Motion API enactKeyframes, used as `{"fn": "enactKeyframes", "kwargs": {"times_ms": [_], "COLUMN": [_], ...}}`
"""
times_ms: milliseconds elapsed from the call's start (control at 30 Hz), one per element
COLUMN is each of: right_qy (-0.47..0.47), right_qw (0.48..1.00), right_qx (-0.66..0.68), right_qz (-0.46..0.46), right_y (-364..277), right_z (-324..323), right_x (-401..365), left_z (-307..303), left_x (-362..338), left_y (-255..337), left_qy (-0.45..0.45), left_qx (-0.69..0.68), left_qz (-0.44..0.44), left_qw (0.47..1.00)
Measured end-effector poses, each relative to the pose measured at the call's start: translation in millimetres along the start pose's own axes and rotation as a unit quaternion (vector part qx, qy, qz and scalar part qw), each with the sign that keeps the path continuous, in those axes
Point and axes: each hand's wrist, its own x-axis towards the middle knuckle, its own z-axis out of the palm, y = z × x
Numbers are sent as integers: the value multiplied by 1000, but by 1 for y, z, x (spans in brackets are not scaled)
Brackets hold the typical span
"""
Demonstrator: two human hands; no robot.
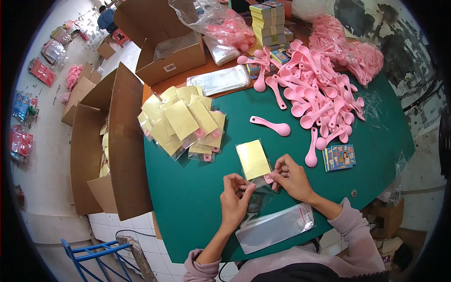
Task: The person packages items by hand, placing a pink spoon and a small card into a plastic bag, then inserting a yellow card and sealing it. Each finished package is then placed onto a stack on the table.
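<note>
Between my hands lies a clear plastic bag (pixel 257 188) holding a yellow card (pixel 253 159) and a pink spoon, of which only the handle end (pixel 268 179) shows. My left hand (pixel 235 199) pinches the bag's lower left edge. On the other side, my right hand (pixel 292 178) has its fingers closed on the bag near the handle end. Just below them is a stack of flat clear bags (pixel 275 229). A loose pink spoon (pixel 271 126) rests above the bag, and another pink spoon (pixel 311 148) lies right of it beside small printed cards (pixel 340 157).
Packed bags with yellow cards (pixel 181 120) are heaped at the left. A large pile of pink spoons (pixel 324 94) covers the back right, near stacked cards (pixel 268 23). More clear bags (pixel 219 80) lie at the back. An open carton (pixel 129 145) stands left of the green table (pixel 188 202).
</note>
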Motion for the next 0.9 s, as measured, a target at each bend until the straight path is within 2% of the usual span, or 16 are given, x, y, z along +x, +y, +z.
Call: {"fn": "enactKeyframes", "kwargs": {"times_ms": [233, 333, 400, 433, 500, 567, 633, 667, 700, 733, 767, 833, 900], "right_qy": [-13, -27, -53, -55, -9, 16, 112, 116, 106, 94, 84, 78, 71], "right_qw": [1000, 998, 995, 995, 934, 883, 794, 793, 782, 771, 768, 766, 762], "right_qx": [-6, -36, -77, -79, -296, -381, -480, -480, -521, -559, -553, -565, -582], "right_qz": [-14, -44, -28, -36, -202, -274, -354, -358, -325, -290, -312, -297, -274], "right_y": [-2, -4, -9, -12, -18, -18, -21, -17, -14, -11, -7, -6, -6], "right_z": [1, -1, -5, -8, -16, -21, -16, -15, -14, -12, -12, -11, -10], "right_x": [0, -3, -1, 4, 21, 52, 82, 92, 104, 113, 117, 117, 107], "left_z": [-1, -2, -7, -10, -20, -39, -53, -52, -49, -45, -41, -21, 4], "left_x": [0, 0, 2, 6, 15, 36, 60, 58, 57, 55, 51, 25, 5], "left_y": [-1, 4, 7, 8, 30, 48, 55, 58, 62, 64, 53, 31, 10], "left_qy": [-28, -47, -55, -39, -3, 39, 118, 118, 160, 200, 126, -55, -80], "left_qx": [64, 102, 121, 131, 171, 146, 178, 178, 295, 406, 389, 382, 395], "left_qz": [18, 21, 27, 76, 149, 141, 182, 187, 268, 340, 351, 296, 263], "left_qw": [997, 993, 991, 988, 974, 978, 960, 959, 903, 824, 842, 874, 877]}}
